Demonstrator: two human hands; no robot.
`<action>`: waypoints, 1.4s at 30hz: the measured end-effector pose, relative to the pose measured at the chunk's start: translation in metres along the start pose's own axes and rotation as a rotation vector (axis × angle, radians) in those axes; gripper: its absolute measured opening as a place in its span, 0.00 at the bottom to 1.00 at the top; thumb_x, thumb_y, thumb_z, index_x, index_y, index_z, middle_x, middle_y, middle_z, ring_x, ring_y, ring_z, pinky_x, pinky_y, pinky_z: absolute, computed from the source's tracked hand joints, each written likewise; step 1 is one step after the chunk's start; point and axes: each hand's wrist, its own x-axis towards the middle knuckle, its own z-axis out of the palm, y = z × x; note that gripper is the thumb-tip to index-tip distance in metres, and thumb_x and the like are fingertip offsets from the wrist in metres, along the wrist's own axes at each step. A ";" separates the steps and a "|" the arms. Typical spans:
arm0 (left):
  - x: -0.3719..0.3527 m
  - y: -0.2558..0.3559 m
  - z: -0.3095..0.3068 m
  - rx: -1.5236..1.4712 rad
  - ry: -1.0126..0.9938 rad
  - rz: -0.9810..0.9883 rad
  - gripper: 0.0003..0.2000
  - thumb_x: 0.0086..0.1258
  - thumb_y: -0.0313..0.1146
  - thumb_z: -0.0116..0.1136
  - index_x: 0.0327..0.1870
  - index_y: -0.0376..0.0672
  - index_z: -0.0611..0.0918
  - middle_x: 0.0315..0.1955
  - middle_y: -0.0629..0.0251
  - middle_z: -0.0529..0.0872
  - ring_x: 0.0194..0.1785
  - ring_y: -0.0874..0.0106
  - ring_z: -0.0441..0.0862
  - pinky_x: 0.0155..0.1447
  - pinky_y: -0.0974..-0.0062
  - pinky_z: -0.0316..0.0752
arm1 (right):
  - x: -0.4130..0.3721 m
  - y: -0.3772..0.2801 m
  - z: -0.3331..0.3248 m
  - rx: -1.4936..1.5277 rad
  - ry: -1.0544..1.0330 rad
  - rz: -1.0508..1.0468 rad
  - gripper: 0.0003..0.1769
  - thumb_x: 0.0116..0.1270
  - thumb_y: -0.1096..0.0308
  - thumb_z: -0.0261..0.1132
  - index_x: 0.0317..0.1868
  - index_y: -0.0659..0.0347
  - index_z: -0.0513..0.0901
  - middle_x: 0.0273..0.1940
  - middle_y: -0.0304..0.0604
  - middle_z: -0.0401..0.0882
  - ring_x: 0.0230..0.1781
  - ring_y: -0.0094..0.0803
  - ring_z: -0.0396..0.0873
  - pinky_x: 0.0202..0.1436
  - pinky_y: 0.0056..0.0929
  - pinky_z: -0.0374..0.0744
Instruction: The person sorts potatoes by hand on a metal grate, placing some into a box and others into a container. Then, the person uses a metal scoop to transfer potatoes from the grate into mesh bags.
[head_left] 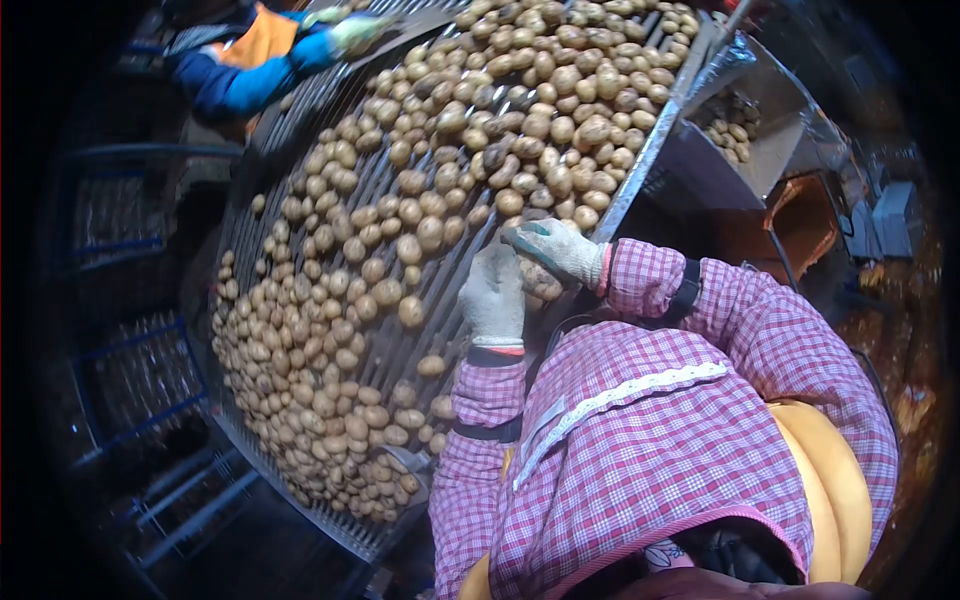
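Observation:
My left hand (493, 295), in a pale work glove, rests at the near edge of a roller conveyor (300, 110) covered with several brown potatoes (430, 232). Its back faces me and its fingers are hidden. My right hand (555, 250), in a grey-green glove, curls over a large potato (541, 281) that sits between the two hands. The left glove touches that potato's side. Both my sleeves are pink plaid.
A co-worker in a blue sleeve and orange vest reaches a green-gloved hand (352, 30) over the far end of the conveyor. A cardboard box (770, 160) holding small potatoes stands to the right, with an orange crate (800, 222) below it. Blue metal racks (140, 360) stand on the left.

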 end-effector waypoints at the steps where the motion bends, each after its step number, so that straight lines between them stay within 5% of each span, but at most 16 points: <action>1: 0.007 0.008 0.010 0.003 -0.021 0.017 0.16 0.77 0.39 0.60 0.56 0.36 0.84 0.43 0.52 0.91 0.39 0.64 0.90 0.44 0.67 0.82 | -0.005 0.013 -0.007 -0.008 0.021 0.016 0.24 0.64 0.73 0.61 0.62 0.62 0.77 0.47 0.55 0.84 0.49 0.52 0.84 0.50 0.40 0.82; 4: 0.024 0.040 0.036 -0.552 -0.114 -0.339 0.19 0.78 0.29 0.59 0.67 0.35 0.76 0.50 0.65 0.85 0.29 0.84 0.74 0.35 0.85 0.73 | -0.018 0.034 -0.042 0.651 0.029 0.430 0.18 0.77 0.70 0.57 0.64 0.59 0.79 0.47 0.42 0.86 0.49 0.38 0.85 0.52 0.35 0.82; 5: 0.032 0.050 0.039 -0.388 -0.134 -0.215 0.25 0.76 0.27 0.60 0.72 0.35 0.71 0.58 0.60 0.82 0.44 0.77 0.81 0.50 0.81 0.78 | -0.025 0.038 -0.060 0.675 0.196 0.276 0.15 0.78 0.63 0.60 0.58 0.61 0.83 0.44 0.40 0.87 0.44 0.32 0.86 0.49 0.31 0.84; 7: 0.050 0.011 0.057 -0.151 -0.057 0.167 0.28 0.71 0.21 0.59 0.72 0.36 0.70 0.63 0.55 0.76 0.61 0.67 0.79 0.66 0.70 0.75 | -0.027 0.041 -0.105 1.828 0.272 1.091 0.18 0.74 0.55 0.66 0.51 0.63 0.84 0.40 0.43 0.87 0.38 0.31 0.87 0.44 0.30 0.87; 8: 0.051 0.012 0.057 -0.224 -0.137 0.096 0.31 0.68 0.19 0.59 0.74 0.35 0.67 0.69 0.51 0.69 0.75 0.61 0.67 0.78 0.63 0.62 | -0.044 0.065 -0.112 1.801 0.337 1.088 0.21 0.71 0.50 0.70 0.47 0.62 0.84 0.39 0.44 0.87 0.35 0.29 0.87 0.39 0.32 0.88; 9: 0.055 0.009 0.058 -0.148 -0.143 0.124 0.29 0.68 0.23 0.61 0.71 0.33 0.70 0.68 0.50 0.71 0.73 0.60 0.69 0.75 0.63 0.66 | -0.054 0.080 -0.124 1.925 0.364 0.997 0.20 0.71 0.52 0.69 0.47 0.63 0.83 0.40 0.45 0.87 0.34 0.34 0.88 0.38 0.37 0.89; 16: 0.049 -0.058 0.073 0.486 -0.204 0.248 0.24 0.73 0.37 0.59 0.66 0.32 0.75 0.67 0.41 0.71 0.71 0.47 0.69 0.72 0.56 0.70 | -0.136 0.130 -0.177 1.981 0.448 0.872 0.32 0.77 0.43 0.55 0.62 0.66 0.79 0.46 0.55 0.87 0.40 0.48 0.89 0.42 0.48 0.89; 19: 0.038 -0.079 0.088 0.823 -0.160 0.571 0.25 0.74 0.38 0.56 0.67 0.32 0.73 0.64 0.38 0.73 0.69 0.43 0.71 0.71 0.54 0.70 | -0.159 0.141 -0.184 1.998 0.522 0.870 0.30 0.79 0.46 0.55 0.65 0.64 0.76 0.50 0.54 0.86 0.46 0.48 0.88 0.47 0.49 0.88; 21: 0.032 -0.038 0.099 0.545 -0.111 0.096 0.25 0.73 0.34 0.55 0.69 0.33 0.72 0.61 0.37 0.75 0.66 0.42 0.74 0.68 0.54 0.71 | -0.177 0.153 -0.180 1.941 0.591 0.827 0.28 0.79 0.50 0.56 0.66 0.63 0.76 0.53 0.53 0.84 0.51 0.48 0.86 0.50 0.48 0.87; 23: 0.033 -0.030 0.102 0.568 -0.156 0.102 0.25 0.70 0.30 0.53 0.69 0.32 0.72 0.60 0.36 0.75 0.62 0.42 0.76 0.66 0.53 0.72 | -0.193 0.159 -0.185 1.960 0.652 0.794 0.26 0.79 0.51 0.57 0.66 0.62 0.76 0.54 0.52 0.84 0.52 0.48 0.86 0.52 0.48 0.86; 26: 0.032 -0.029 0.107 0.488 -0.081 0.034 0.26 0.70 0.26 0.51 0.70 0.31 0.70 0.61 0.38 0.75 0.63 0.46 0.76 0.68 0.56 0.71 | -0.225 0.170 -0.199 1.958 0.719 0.902 0.26 0.79 0.48 0.56 0.63 0.59 0.77 0.53 0.52 0.84 0.49 0.47 0.87 0.48 0.47 0.87; 30: 0.028 -0.046 0.104 0.506 -0.097 0.074 0.26 0.71 0.26 0.50 0.70 0.30 0.70 0.65 0.40 0.73 0.66 0.48 0.75 0.72 0.58 0.69 | -0.251 0.168 -0.226 1.622 0.821 1.088 0.31 0.78 0.38 0.51 0.61 0.56 0.80 0.39 0.49 0.88 0.25 0.36 0.85 0.20 0.28 0.79; 33: 0.029 -0.070 0.097 0.737 -0.181 0.322 0.26 0.72 0.27 0.50 0.71 0.29 0.69 0.68 0.41 0.70 0.70 0.49 0.72 0.75 0.59 0.67 | -0.269 0.169 -0.239 1.538 0.827 1.177 0.31 0.79 0.39 0.50 0.61 0.57 0.80 0.39 0.50 0.88 0.25 0.35 0.85 0.19 0.27 0.78; 37: 0.031 -0.080 0.095 0.844 -0.198 0.290 0.26 0.73 0.27 0.50 0.72 0.29 0.68 0.69 0.41 0.69 0.71 0.50 0.70 0.75 0.60 0.67 | -0.290 0.169 -0.234 1.715 1.152 0.965 0.24 0.80 0.57 0.53 0.67 0.62 0.76 0.57 0.49 0.84 0.54 0.42 0.85 0.57 0.45 0.85; 38: 0.033 -0.086 0.094 0.860 -0.217 0.234 0.26 0.73 0.27 0.49 0.72 0.29 0.68 0.70 0.41 0.69 0.71 0.49 0.70 0.75 0.60 0.67 | -0.298 0.171 -0.237 1.704 1.095 0.888 0.24 0.78 0.64 0.53 0.69 0.64 0.74 0.64 0.48 0.79 0.66 0.43 0.77 0.72 0.49 0.75; 42: 0.035 -0.080 0.096 0.871 -0.242 0.216 0.26 0.73 0.27 0.49 0.72 0.30 0.68 0.70 0.41 0.69 0.71 0.49 0.71 0.75 0.60 0.67 | -0.309 0.161 -0.240 1.641 1.046 0.774 0.25 0.78 0.64 0.52 0.71 0.64 0.73 0.64 0.48 0.79 0.66 0.42 0.77 0.72 0.46 0.75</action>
